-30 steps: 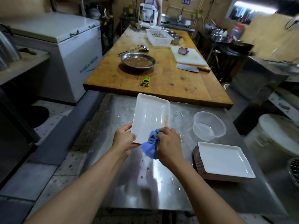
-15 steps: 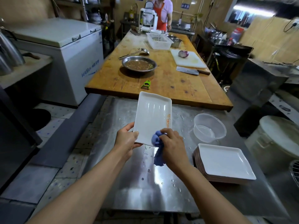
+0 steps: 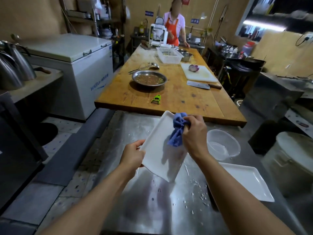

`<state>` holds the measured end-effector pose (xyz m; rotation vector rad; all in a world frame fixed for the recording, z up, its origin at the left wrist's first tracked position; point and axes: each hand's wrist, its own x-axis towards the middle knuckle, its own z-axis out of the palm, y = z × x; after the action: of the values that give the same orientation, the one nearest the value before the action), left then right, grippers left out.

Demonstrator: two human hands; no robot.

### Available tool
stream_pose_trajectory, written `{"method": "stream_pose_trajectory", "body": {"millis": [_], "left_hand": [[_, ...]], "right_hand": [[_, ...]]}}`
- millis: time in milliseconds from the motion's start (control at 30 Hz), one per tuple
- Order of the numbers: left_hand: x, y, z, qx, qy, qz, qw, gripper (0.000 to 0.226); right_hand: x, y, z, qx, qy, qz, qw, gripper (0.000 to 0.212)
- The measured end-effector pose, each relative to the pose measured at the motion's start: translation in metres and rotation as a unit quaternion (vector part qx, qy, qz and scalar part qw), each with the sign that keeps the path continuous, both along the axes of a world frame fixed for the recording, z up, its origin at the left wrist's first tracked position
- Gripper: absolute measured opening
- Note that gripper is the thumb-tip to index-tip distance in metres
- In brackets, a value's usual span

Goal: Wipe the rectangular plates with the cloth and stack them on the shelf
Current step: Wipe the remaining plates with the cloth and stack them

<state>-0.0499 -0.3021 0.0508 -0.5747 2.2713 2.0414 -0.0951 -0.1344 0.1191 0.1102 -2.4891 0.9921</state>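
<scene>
Step in hand: I am wiping one rectangular plate, mid-task; the stacking is not yet done for this one
My left hand (image 3: 133,155): curled round the near left edge of the white plate (image 3: 158,150), thumb on top, fingers underneath and hidden; it holds the plate tilted, clear of the steel table (image 3: 162,206) below my hands
My right hand (image 3: 194,134): closed tight round a bunched blue cloth (image 3: 177,131); the cloth presses on the plate's far end, with a loose tail hanging down over the plate's middle
Plate position: between my two hands, in the air, long side running away from me, far corner tipped up towards the wooden table (image 3: 169,97) beyond my hands
Other plates: a stack of plates (image 3: 245,182) sits on the steel table to the right of my right forearm; I cannot tell which are wiped
Nearby: a clear plastic bowl (image 3: 223,145) stands just right of my right hand; water drops dot the steel beneath
Shelf: I cannot tell where it is in this view
Next move, as I judge it: draw the cloth down the plate towards my left hand, keeping the left grip firm since the plate looks wet and slick; then turn it to check the underside before carrying it to the shelf
</scene>
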Motion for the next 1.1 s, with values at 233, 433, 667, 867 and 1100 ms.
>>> {"method": "stream_pose_trajectory", "body": {"millis": [233, 433, 667, 867, 1100], "left_hand": [[0.008, -0.008, 0.01, -0.043, 0.04, -0.04, 0.997, 0.051], [0.015, -0.019, 0.011, -0.072, 0.076, -0.043, 0.994, 0.04], [0.014, -0.017, 0.015, -0.11, 0.131, -0.014, 0.985, 0.022], [0.009, -0.008, 0.013, -0.102, 0.127, 0.049, 0.985, 0.02], [0.009, 0.011, 0.007, -0.059, 0.126, 0.112, 0.984, 0.023]], "right_hand": [[-0.037, -0.011, 0.007, 0.092, -0.051, 0.015, 0.994, 0.028], [-0.042, -0.004, 0.0, 0.077, -0.124, 0.075, 0.987, 0.025], [-0.04, 0.011, 0.005, 0.023, -0.167, 0.043, 0.985, 0.009], [-0.026, 0.032, 0.001, -0.001, -0.187, -0.002, 0.982, 0.005], [-0.011, 0.044, -0.012, -0.099, -0.174, -0.124, 0.972, 0.017]]}}
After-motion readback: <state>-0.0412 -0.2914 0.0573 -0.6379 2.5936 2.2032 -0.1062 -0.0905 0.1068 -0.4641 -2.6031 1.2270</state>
